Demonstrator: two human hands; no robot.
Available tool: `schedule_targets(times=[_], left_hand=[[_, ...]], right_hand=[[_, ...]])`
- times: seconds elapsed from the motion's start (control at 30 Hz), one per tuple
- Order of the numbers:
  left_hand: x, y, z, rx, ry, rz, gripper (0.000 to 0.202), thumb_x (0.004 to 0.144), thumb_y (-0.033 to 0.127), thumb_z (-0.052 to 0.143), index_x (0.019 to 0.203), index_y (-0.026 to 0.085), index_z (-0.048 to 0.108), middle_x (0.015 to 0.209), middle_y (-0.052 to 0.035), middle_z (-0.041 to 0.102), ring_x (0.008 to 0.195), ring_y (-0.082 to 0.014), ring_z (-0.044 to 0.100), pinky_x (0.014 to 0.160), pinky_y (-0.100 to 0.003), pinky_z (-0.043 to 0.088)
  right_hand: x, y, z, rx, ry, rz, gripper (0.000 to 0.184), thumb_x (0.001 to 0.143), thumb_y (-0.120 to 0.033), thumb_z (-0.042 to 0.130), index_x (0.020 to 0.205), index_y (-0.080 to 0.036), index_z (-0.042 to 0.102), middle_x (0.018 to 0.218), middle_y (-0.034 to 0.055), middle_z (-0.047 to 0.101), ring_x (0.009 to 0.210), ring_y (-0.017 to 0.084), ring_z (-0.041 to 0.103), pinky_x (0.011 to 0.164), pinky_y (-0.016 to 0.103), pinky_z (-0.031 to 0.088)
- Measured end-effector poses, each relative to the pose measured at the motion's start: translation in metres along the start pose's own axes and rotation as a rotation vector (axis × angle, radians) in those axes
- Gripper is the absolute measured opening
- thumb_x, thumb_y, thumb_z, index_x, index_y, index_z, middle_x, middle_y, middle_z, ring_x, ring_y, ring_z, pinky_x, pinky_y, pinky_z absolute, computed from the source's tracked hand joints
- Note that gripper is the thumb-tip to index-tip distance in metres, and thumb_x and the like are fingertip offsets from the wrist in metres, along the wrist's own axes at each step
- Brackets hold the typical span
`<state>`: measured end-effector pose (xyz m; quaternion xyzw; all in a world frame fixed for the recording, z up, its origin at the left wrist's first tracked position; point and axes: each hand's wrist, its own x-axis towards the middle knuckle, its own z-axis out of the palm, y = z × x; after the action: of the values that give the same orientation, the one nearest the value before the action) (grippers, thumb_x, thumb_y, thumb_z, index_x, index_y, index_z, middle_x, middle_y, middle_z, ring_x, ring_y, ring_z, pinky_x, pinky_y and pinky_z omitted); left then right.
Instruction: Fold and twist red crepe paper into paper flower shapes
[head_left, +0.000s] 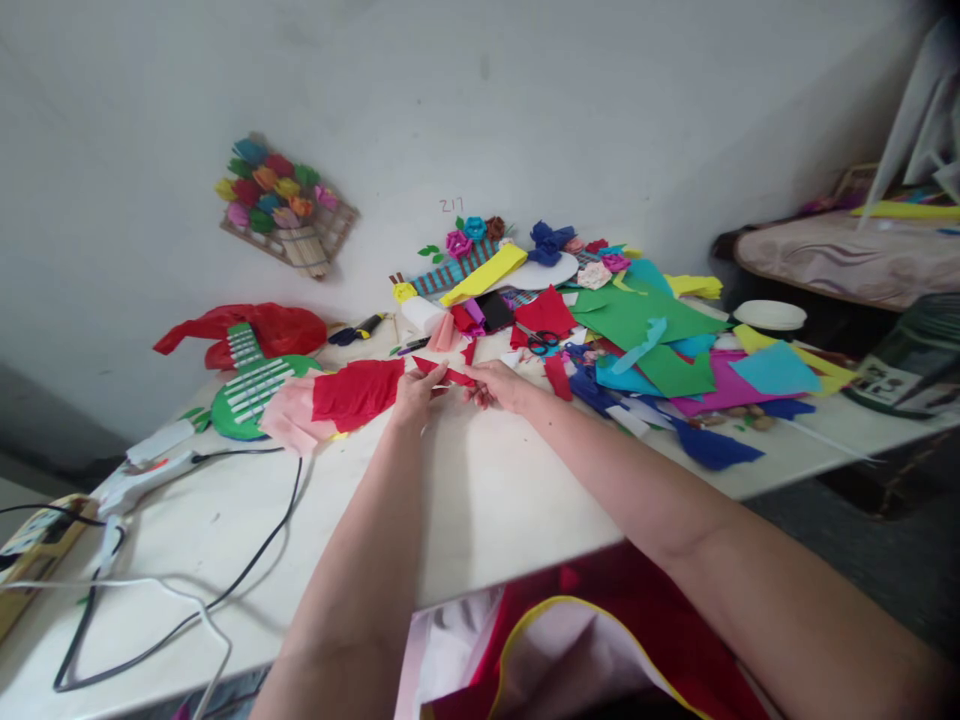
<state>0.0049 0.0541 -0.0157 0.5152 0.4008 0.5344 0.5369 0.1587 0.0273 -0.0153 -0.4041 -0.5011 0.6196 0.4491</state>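
Observation:
A small folded piece of red paper stretches between my two hands above the white table. My left hand pinches its left part. At its right end, the fingers of my right hand are closed on it. Sheets of red crepe paper lie just left of my left hand, partly over pale pink crepe paper. Beyond my right hand rest scissors with dark handles, among red scraps.
Colored paper, such as a green sheet, heaps at the right. A glue gun with a black cord and a power strip occupy the left. A glass jar stands far right. Paper flowers hang on the wall.

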Motion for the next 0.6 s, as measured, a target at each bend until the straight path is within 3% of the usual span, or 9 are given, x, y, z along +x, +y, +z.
schedule_targets(times=[0.33,0.6], left_hand=[[0.0055,-0.0067,-0.0014,-0.013,0.007,-0.035,0.036,0.049,0.040,0.078,0.060,0.011,0.059,0.049,-0.0005,0.056,0.043,-0.0078,0.048,0.049,-0.022,0.043],[0.0014,-0.0020,0.0033,0.032,-0.029,-0.041,0.033,0.051,0.037,0.077,0.056,0.011,0.058,0.050,-0.0003,0.056,0.047,-0.0077,0.051,0.052,-0.022,0.044]], right_hand=[[0.0055,0.0039,0.0012,-0.151,0.112,-0.125,0.022,0.079,-0.022,0.056,0.060,-0.013,0.050,0.040,-0.0049,0.052,0.028,0.004,0.036,0.028,0.015,0.028],[0.0005,0.0018,0.0034,-0.170,0.011,-0.035,0.019,0.081,-0.029,0.055,0.071,-0.013,0.053,0.047,-0.0007,0.059,0.031,0.005,0.045,0.030,0.015,0.030]])
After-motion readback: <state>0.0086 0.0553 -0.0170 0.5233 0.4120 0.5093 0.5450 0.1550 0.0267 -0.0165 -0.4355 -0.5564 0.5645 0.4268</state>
